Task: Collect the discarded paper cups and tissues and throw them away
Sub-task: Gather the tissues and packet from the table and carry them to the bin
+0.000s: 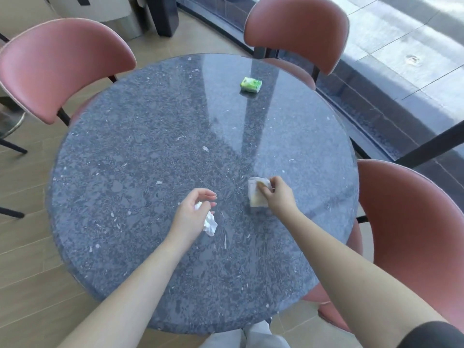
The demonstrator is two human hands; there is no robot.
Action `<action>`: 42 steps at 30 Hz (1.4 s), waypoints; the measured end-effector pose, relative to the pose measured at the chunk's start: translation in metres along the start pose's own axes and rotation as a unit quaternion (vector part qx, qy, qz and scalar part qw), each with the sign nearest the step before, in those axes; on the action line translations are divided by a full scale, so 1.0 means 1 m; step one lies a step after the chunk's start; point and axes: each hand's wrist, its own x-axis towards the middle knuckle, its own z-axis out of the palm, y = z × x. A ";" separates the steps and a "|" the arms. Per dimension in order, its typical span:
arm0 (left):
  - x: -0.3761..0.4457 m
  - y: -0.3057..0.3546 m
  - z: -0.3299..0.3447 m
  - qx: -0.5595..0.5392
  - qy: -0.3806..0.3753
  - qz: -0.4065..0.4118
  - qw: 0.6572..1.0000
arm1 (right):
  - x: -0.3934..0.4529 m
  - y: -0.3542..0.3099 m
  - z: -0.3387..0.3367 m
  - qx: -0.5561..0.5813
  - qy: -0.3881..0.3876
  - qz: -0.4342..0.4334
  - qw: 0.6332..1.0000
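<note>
Toward five o'clock on the round dark speckled stone table (150,151), the right hand (277,197) pinches the rim of a white paper cup (256,193) that stands on the tabletop. The left hand (193,214), near six o'clock, holds a crumpled white tissue (209,222) in loosely curled fingers. Collecting looks to be the step in hand; next, the cup needs lifting and both items carrying to a bin, which is not in view. A green tissue packet (251,84) lies at one o'clock. The cup is blurred, so its contents cannot be told.
</note>
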 end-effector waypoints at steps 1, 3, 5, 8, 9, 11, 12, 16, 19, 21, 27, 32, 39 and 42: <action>0.000 0.006 0.001 0.001 -0.003 0.006 1.000 | -0.008 -0.002 -0.004 0.032 0.014 0.004 0.999; -0.002 0.018 0.007 0.001 -0.020 0.020 1.000 | -0.025 -0.004 -0.014 0.087 0.034 0.004 0.996; -0.004 0.031 0.016 0.009 -0.046 0.033 0.998 | -0.044 -0.005 -0.026 0.129 0.051 0.004 0.990; -0.008 0.044 0.036 0.015 -0.083 0.059 0.995 | -0.074 -0.002 -0.044 0.191 0.097 -0.007 0.977; -0.010 0.049 0.045 0.017 -0.092 0.070 0.993 | -0.084 0.000 -0.051 0.210 0.114 -0.004 0.971; -0.018 0.061 0.062 0.025 -0.107 0.089 0.990 | -0.107 0.004 -0.066 0.240 0.141 -0.001 0.961; -0.023 0.068 0.072 0.024 -0.115 0.095 0.988 | -0.117 0.006 -0.074 0.257 0.151 0.003 0.954; -0.048 0.093 0.112 0.024 -0.155 0.128 0.979 | -0.158 0.026 -0.112 0.295 0.206 0.012 0.933; -0.071 0.108 0.148 0.021 -0.203 0.138 0.969 | -0.188 0.051 -0.143 0.325 0.245 0.003 0.914; -0.089 0.112 0.174 0.008 -0.237 0.126 0.963 | -0.210 0.072 -0.164 0.332 0.269 -0.005 0.904; -0.155 0.115 0.256 0.092 -0.271 0.197 0.938 | -0.277 0.138 -0.224 0.368 0.322 -0.015 0.872; -0.213 0.110 0.324 0.109 -0.320 0.199 0.920 | -0.336 0.194 -0.274 0.386 0.355 -0.015 0.851; -0.256 0.105 0.397 0.150 -0.392 0.228 0.879 | -0.384 0.256 -0.323 0.413 0.385 -0.001 0.825; -0.259 0.105 0.421 0.167 -0.427 0.253 0.852 | -0.384 0.273 -0.336 0.419 0.389 0.005 0.820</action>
